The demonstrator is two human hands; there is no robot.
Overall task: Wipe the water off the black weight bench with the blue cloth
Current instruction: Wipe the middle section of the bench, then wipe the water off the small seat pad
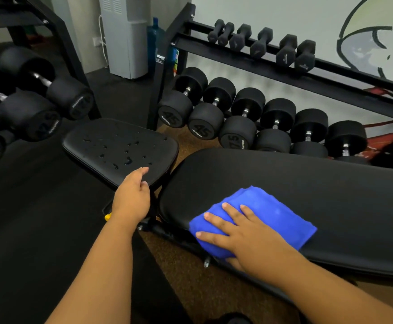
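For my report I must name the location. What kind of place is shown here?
Most likely a gym's free-weights area. A black weight bench stands beside a rack of dumbbells, with more dumbbells at the left.

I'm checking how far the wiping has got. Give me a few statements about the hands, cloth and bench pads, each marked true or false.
1. The right hand presses flat on the blue cloth. True.
2. The cloth lies on the small seat pad. False: it lies on the long back pad.
3. Water drops sit on the seat pad. True.
4. The left hand holds a second cloth. False: it holds none and touches the seat pad's near edge.
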